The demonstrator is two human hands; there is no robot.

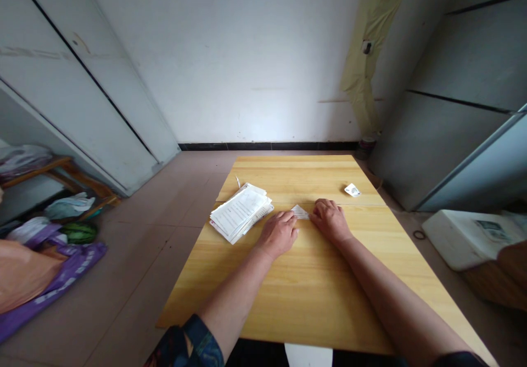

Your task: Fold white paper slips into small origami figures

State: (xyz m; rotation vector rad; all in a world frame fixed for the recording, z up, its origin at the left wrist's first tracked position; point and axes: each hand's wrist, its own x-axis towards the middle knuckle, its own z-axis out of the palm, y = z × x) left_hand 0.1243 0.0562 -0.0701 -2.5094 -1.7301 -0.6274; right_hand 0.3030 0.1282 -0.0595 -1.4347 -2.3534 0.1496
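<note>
I log the fingers (290, 220) of both hands as pressed together and lying flat, with no pinch that I can see. The left hand (279, 234) and right hand (329, 220) flank a small folded white paper (300, 212), fingertips at its ends, on the pine table (304, 295). A stack of printed papers (241, 212) sits just beside the left hand; a small white scrap (352, 190) lies beyond the right hand.

I'm looking down on a pale wooden tabletop (313, 295) carrying a loose stack of printed papers (241, 212), a small folded paper slip (300, 212), and a white scrap (352, 190) nearer the far edge.
</note>
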